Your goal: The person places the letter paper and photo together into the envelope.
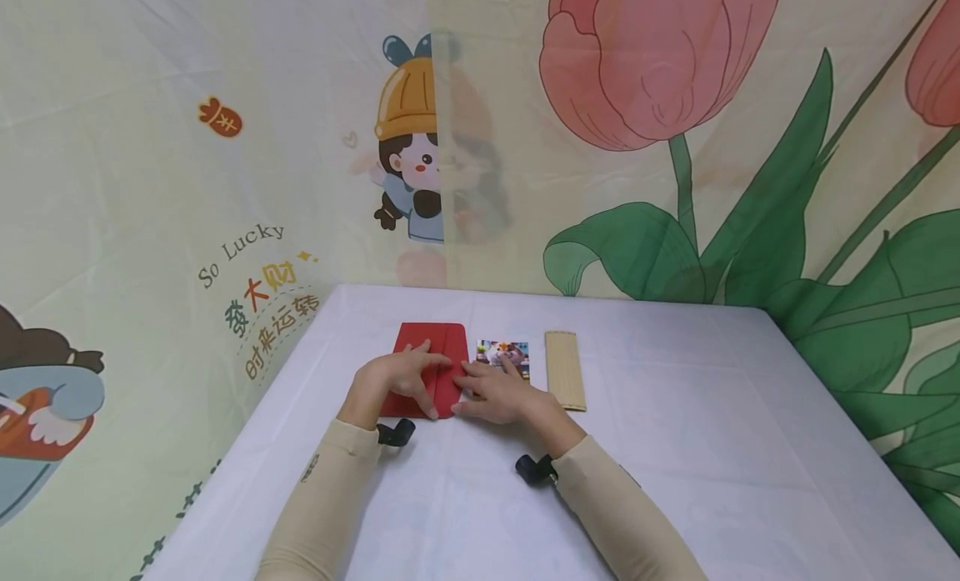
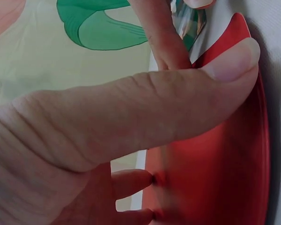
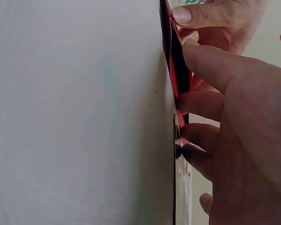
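A red envelope (image 1: 416, 335) lies flat on the white table, a flap along its right side. My left hand (image 1: 405, 371) rests on it with fingers spread, the thumb by its near edge. In the left wrist view the left thumb (image 2: 145, 108) stretches across the red surface. My right hand (image 1: 504, 391) touches the envelope's right edge with its fingertips and partly covers a colourful picture card (image 1: 491, 348). In the right wrist view a dark gap shows at the edge of the envelope (image 3: 174, 79), beside the right thumb and fingers.
A bamboo-coloured slatted strip (image 1: 564, 368) lies on the white table (image 1: 697, 448) to the right of the card. Printed curtains (image 1: 495, 256) hang behind and beside the table. Small black cameras (image 1: 534, 470) sit at both wrists.
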{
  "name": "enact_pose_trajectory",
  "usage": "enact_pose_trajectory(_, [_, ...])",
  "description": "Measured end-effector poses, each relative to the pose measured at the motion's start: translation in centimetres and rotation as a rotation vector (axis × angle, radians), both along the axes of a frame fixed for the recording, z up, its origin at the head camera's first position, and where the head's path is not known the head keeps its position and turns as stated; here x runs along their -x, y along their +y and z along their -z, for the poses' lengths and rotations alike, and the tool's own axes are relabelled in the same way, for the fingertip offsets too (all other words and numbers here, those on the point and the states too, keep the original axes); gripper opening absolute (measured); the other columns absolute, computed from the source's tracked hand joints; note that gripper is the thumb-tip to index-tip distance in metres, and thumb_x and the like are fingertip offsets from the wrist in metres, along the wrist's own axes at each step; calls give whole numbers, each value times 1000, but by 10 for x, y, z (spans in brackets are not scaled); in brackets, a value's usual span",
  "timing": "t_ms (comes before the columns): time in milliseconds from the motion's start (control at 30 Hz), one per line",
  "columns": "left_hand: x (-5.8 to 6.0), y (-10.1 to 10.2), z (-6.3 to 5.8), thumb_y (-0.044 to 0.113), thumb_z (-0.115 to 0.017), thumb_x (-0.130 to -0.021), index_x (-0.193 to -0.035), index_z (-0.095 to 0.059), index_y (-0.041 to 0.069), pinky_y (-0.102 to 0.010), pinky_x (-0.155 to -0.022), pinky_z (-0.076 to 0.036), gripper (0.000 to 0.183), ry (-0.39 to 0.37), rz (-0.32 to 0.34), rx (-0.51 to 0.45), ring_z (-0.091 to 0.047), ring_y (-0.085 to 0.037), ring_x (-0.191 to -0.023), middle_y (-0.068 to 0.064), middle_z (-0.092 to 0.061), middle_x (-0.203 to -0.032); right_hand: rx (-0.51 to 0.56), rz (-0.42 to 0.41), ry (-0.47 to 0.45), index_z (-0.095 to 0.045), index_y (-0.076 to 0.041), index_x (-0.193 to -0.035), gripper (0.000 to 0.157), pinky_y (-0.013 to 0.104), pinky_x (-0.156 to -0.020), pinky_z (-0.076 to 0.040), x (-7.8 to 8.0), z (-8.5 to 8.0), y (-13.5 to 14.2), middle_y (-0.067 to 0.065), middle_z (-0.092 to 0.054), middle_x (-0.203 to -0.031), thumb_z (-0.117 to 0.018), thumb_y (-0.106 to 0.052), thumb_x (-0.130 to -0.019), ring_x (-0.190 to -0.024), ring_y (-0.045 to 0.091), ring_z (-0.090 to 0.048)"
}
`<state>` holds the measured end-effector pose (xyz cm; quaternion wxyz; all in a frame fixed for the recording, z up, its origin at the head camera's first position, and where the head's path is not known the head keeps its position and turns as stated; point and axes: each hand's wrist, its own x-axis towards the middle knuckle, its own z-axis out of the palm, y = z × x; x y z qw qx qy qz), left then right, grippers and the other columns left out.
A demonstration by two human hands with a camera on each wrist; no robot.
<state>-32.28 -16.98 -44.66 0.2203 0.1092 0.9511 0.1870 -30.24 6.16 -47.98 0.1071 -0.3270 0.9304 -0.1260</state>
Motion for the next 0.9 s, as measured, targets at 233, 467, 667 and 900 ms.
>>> enact_pose_trajectory(233, [-1, -2, -6, 35, -101, -59, -134, -64, 38, -54, -91, -60, 84, -2, 0, -16, -31, -42, -149, -12, -27, -171, 5, 6, 5, -48, -26, -156, 68, 65, -127, -1, -1, -2, 1, 2, -35, -169, -55, -63, -100, -159, 24, -26])
enact_pose_trajectory(467, [-1, 3, -6, 37, -101, -60, -108, -70, 36, -51, -89, -60, 57, -6, 5, 6, -34, -42, -146, -15, -29, -169, 5, 19, -10, -48, -27, -157, 68, 65, -127, 0, -2, -4, 2, 1, -35, -170, -56, -63, -99, -160, 23, -26])
enact_pose_trajectory(667, [-2, 10, -5, 36, -102, -57, -98, -68, 30, -54, -92, -59, 54, 16, 10, 33, -27, -50, -151, -17, -30, -168, 9, 30, -14, -49, -27, -156, 68, 65, -127, 0, -2, -6, 2, 2, -36, -169, -60, -61, -98, -159, 23, -27])
enact_pose_trajectory(900, [-4, 15, -4, 39, -101, -60, -90, -68, 26, -56, -94, -58, 46, 31, 10, 50, -24, -52, -153, -19, -28, -169, 11, 23, -3, -50, -26, -156, 66, 65, -127, 1, -3, -5, 1, 2, -36, -169, -56, -62, -100, -159, 22, -27])
